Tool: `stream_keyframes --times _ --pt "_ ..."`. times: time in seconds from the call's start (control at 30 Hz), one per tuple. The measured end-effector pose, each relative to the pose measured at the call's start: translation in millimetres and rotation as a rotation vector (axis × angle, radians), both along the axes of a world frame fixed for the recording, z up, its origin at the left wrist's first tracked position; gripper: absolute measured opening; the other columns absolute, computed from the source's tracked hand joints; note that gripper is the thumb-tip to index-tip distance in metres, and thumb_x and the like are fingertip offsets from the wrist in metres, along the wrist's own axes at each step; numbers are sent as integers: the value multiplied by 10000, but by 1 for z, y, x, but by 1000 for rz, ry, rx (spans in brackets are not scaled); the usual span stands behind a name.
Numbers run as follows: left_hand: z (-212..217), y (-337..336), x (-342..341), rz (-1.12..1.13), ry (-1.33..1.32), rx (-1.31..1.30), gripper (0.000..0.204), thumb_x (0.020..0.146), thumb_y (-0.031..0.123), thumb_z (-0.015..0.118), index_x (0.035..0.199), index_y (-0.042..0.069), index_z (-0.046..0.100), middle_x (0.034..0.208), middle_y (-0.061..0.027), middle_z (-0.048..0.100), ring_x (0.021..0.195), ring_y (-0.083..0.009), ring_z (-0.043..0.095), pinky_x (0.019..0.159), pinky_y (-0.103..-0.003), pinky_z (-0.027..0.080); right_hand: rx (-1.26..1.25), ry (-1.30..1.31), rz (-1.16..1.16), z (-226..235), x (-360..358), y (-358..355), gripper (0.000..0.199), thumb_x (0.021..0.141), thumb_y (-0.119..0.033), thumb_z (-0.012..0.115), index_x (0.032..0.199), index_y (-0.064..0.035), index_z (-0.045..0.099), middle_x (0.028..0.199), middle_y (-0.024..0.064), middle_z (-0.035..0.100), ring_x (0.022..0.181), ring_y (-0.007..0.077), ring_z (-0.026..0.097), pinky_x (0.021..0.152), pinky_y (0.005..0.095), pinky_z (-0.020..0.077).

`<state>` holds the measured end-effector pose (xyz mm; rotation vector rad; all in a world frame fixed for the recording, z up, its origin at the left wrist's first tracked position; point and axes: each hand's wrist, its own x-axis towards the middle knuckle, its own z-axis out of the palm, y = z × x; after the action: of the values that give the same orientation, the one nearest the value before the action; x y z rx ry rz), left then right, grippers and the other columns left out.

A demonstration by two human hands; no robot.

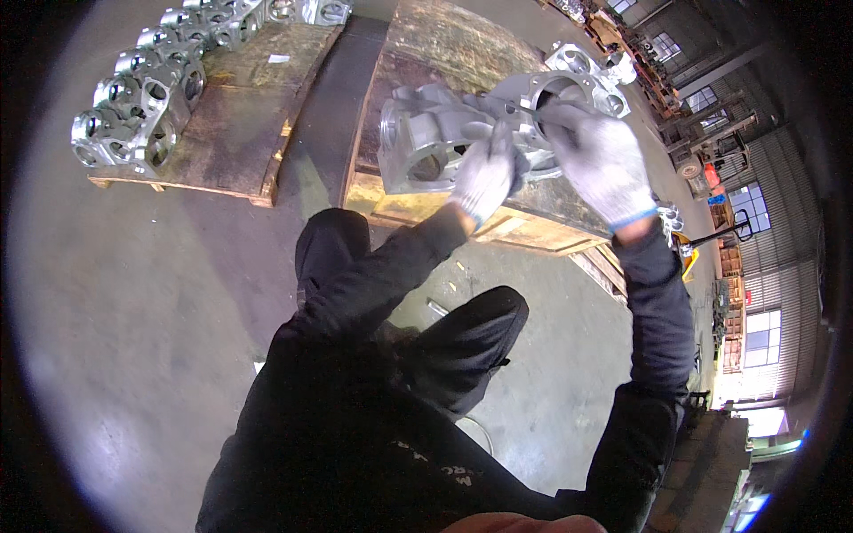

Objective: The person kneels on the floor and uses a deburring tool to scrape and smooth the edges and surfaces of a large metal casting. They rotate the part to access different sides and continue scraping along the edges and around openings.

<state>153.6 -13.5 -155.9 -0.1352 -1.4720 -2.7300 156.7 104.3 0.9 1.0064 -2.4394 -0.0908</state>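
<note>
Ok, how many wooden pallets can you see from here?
2. One wooden pallet lies upper left, with a row of metal castings along its far edge. The other pallet is in front of the person, under the large casting both gloved hands touch. Others may be hidden.

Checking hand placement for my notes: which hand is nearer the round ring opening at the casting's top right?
Right. The right hand rests against the ring opening; the left hand grips the grey metal casting lower, further from the ring.

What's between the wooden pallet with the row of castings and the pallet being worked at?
In the head view, only a dark strip of bare concrete floor separates the left wooden pallet from the right wooden pallet.
</note>
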Motion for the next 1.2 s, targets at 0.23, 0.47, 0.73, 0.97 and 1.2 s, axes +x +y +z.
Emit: stream_keyframes --times 0.23,0.47,0.73,0.97,1.2 --pt "-22 -105 31 880 551 -797 217 1047 223 616 1144 35 666 949 -146 725 843 -318 705 741 -408 538 84 1 -164 -61 -89 -26 253 884 -310 682 786 -87 749 798 181 718 791 379 716 728 473 578" --pt "-47 -114 -8 696 640 -1096 477 951 347 710 1338 83 623 1312 -182 633 1244 -400 584 1085 -490 442 132 -194 -280 -27 -86 -53 415 880 -505 710 943 -107 814 916 180 763 915 357 743 830 450 587" --pt "-65 -105 -31 836 703 -1050 582 715 367 897 1218 135 719 1199 -109 658 1229 -354 579 1054 -475 499 273 -28 -149 -48 -74 -32 193 876 -289 690 938 -146 805 853 144 742 836 346 730 761 463 580" --pt "-70 -101 -33 808 588 -1124 569 690 169 840 1244 158 710 1242 -116 642 1260 -348 561 1116 -468 459 277 -33 -18 -44 -87 -15 213 864 -258 709 998 -127 811 886 156 742 889 354 721 806 465 570" --pt "-68 -103 -27 782 593 -1044 568 712 52 719 1273 143 700 1268 -150 642 1326 -389 532 1144 -488 438 393 -48 -157 -40 -68 -37 155 835 -180 705 954 -177 804 886 93 741 877 301 721 788 434 568"
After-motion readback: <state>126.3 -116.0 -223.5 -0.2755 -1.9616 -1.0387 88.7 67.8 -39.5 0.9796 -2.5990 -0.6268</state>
